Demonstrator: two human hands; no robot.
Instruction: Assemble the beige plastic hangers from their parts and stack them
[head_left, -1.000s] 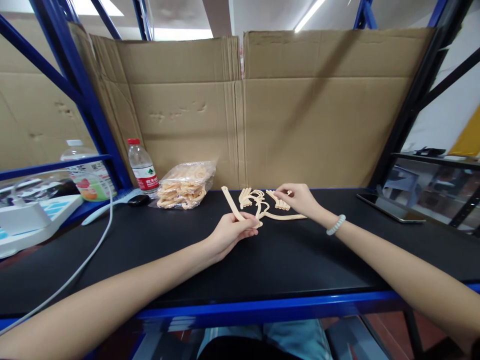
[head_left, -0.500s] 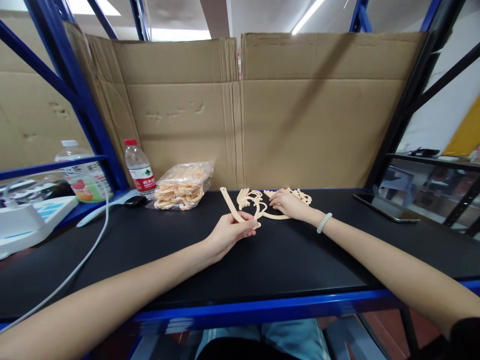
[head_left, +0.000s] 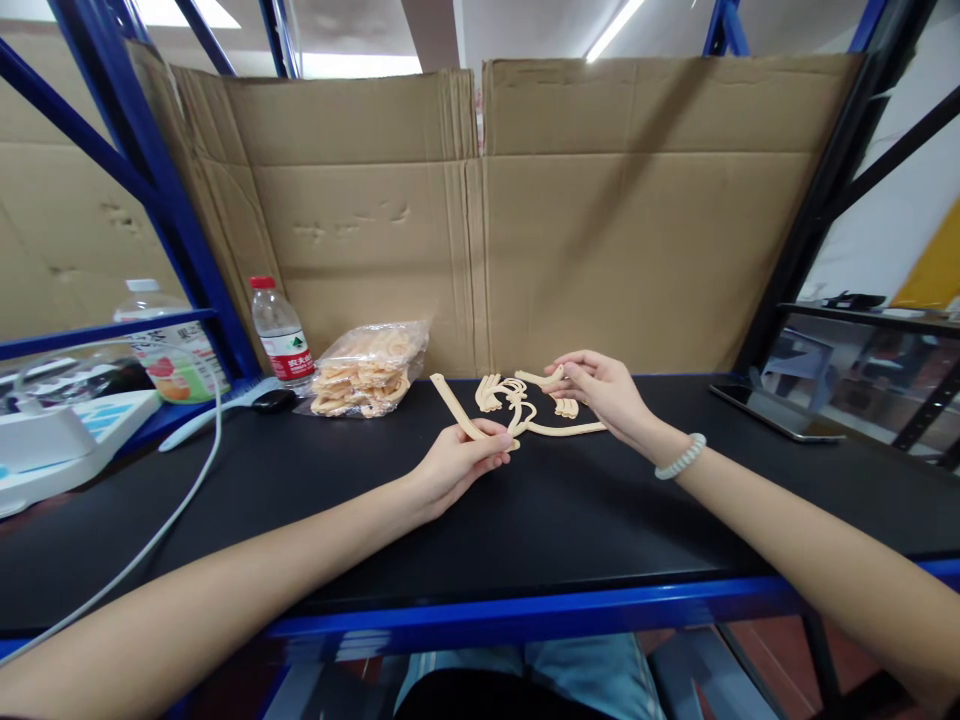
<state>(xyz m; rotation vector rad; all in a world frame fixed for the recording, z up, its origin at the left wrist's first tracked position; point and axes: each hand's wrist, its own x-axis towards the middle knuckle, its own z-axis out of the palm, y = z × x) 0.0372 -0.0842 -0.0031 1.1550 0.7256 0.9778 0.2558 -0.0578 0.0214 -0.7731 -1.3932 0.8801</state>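
My left hand [head_left: 466, 455] is closed on the joined end of a pale beige frame of flat strips. One strip [head_left: 452, 402] rises up and left from the fingers; a long curved strip [head_left: 566, 430] runs off to the right, and thin loops [head_left: 517, 411] stand between them. Up and to the right, my right hand [head_left: 600, 388] pinches a small beige piece [head_left: 541, 380] with a forked-looking end, held above the table. Below its fingers lie several small beige pieces [head_left: 568, 408]. Another little stack of curved beige pieces [head_left: 490, 392] lies behind the frame.
On the black table [head_left: 465, 550], a clear bag of beige parts [head_left: 369, 370] sits beside a red-capped water bottle [head_left: 282, 335]. A phone-like slab [head_left: 776, 414] lies at the right. A white cable [head_left: 191, 490] crosses the left side. Cardboard [head_left: 637, 230] walls the back.
My right hand has come up off the pile of small pieces, moving slightly right, with one beige piece in its fingers. My left hand keeps its hold on the frame almost unmoved.
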